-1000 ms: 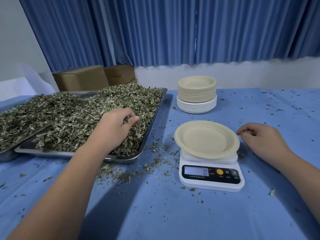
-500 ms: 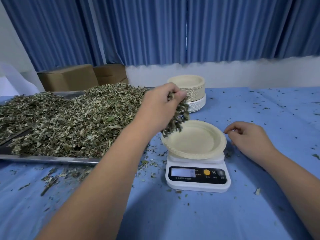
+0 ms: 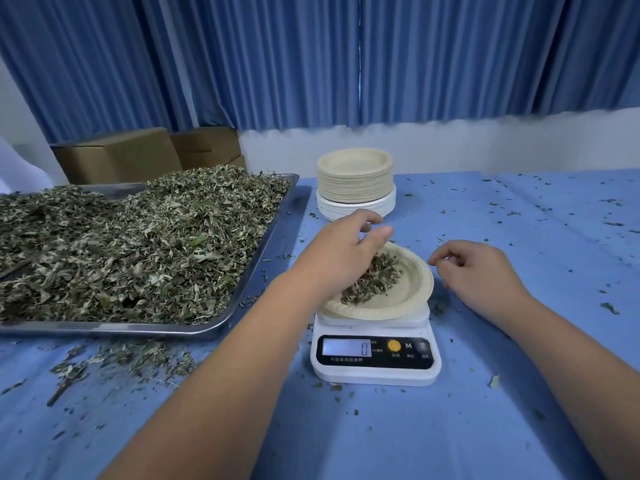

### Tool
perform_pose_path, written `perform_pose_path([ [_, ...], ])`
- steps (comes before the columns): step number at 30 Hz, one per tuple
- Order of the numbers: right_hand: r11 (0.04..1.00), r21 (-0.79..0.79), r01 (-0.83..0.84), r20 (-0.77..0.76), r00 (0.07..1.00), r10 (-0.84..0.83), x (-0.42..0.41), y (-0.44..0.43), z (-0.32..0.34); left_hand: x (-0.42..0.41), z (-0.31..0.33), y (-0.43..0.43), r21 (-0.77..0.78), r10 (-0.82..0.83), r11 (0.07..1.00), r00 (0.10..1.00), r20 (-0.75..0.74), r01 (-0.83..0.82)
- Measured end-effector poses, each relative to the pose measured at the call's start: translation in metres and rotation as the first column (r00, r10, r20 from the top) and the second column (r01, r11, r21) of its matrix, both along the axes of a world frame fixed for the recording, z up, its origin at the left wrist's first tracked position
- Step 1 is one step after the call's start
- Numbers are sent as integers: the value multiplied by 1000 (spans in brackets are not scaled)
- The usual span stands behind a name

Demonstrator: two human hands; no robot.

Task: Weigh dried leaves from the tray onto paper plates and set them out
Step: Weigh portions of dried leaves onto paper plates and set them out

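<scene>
Just one paper plate (image 3: 412, 285) of leaves (image 3: 374, 282) rests on one scale (image 3: 375, 374).

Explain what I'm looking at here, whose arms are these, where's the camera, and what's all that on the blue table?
No machine here: these are a person's two bare arms, seen from one camera worn on the head, looking forward and down. On the blue table sits a metal tray heaped with dried leaves, a white scale with a paper plate on top, and behind it a stack of spare plates. The left hand hovers loosely open over the plate, above a small pile of leaves lying in it. The right hand is beside the plate, loosely curled, holding nothing. The scale's display shows 0. Cardboard boxes stand behind the tray.
</scene>
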State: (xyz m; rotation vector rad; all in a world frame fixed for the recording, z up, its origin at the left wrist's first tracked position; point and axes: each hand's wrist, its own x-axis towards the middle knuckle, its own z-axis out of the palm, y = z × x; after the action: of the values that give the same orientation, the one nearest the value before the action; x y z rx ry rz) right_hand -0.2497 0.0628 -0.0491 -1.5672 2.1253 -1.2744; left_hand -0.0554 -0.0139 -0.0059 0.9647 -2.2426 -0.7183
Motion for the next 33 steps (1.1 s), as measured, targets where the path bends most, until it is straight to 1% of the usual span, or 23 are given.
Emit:
perform_pose_path([
  [4,1000,4,-8,-16,1000,8,1,2,1,15,3,5,-20,-7,1000,993,-117,4],
  [8,1000,-2,-7,-28,1000,7,0,1,1,37,6,7,-69,40,996,970,-239,-58],
  [12,1000,-8,-11,-34,999,11,1,2,1,67,4,3,-124,115,981,960,-255,-150],
  [14,1000,-9,-8,-35,999,8,1,2,1,83,-1,0,-174,194,956,954,-229,-236],
  [15,1000,-9,-6,-35,999,5,1,2,1,91,-4,-1,-209,243,936,950,-196,-283],
  [17,1000,-5,2,-39,999,-2,1,2,0,103,-10,-4,-268,354,896,934,-54,-355],
  [19,1000,-2,8,-43,999,-8,1,3,0,110,-13,-7,-271,445,872,891,89,-408],
  [21,1000,0,11,-43,999,-11,1,4,0,113,-14,-8,-264,500,852,852,155,-452],
  [23,1000,4,15,-42,999,-15,1,4,0,114,-13,-6,-283,551,823,813,189,-492],
  [26,1000,2,16,-42,999,-16,2,5,0,116,-10,-4,-297,633,772,719,287,-562],
  [28,1000,-5,15,-37,999,-15,2,6,0,117,-9,-3,-264,648,759,651,395,-595],
  [30,1000,-7,9,-36,999,-9,2,7,0,118,-10,-3,-233,630,760,599,494,-607],
  [33,1000,-9,10,-32,999,-10,2,6,1,119,-11,-2,-200,596,772,575,561,-604],
])
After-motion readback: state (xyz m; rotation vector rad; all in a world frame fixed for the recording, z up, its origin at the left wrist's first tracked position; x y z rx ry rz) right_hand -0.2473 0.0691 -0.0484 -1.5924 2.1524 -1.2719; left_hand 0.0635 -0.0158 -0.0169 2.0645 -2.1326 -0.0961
